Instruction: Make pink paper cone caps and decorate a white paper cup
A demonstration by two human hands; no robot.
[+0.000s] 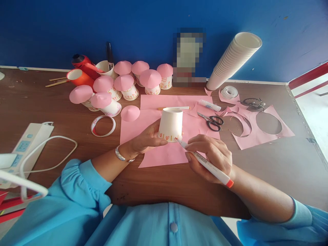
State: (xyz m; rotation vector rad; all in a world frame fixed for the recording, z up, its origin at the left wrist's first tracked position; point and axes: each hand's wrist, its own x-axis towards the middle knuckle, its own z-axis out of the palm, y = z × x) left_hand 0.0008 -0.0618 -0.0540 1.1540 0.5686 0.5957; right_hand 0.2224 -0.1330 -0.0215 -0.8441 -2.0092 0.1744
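Note:
My left hand (147, 140) grips a white paper cup (171, 123), its fingers partly hidden behind it. Small red hearts and yellow strokes run along the cup's lower edge. In my right hand (211, 159) is a white marker (210, 167) with a red-orange end; its tip touches the cup near the drawn marks. Pink paper sheets (164, 155) lie beneath both hands. Just behind the cup lies a second marker (188, 108) with an orange end. Scissors (211, 121) with black handles rest on the paper to the right. A loose pink paper cone (130, 113) sits to the left.
Several decorated cups with pink cone tops (150, 80) stand at the back left. Behind them is a red glue gun or similar tool (85, 65). A tall stack of paper cups (234, 59) leans on the blue wall. A tape roll (103, 126) and power strip (28, 147) lie left.

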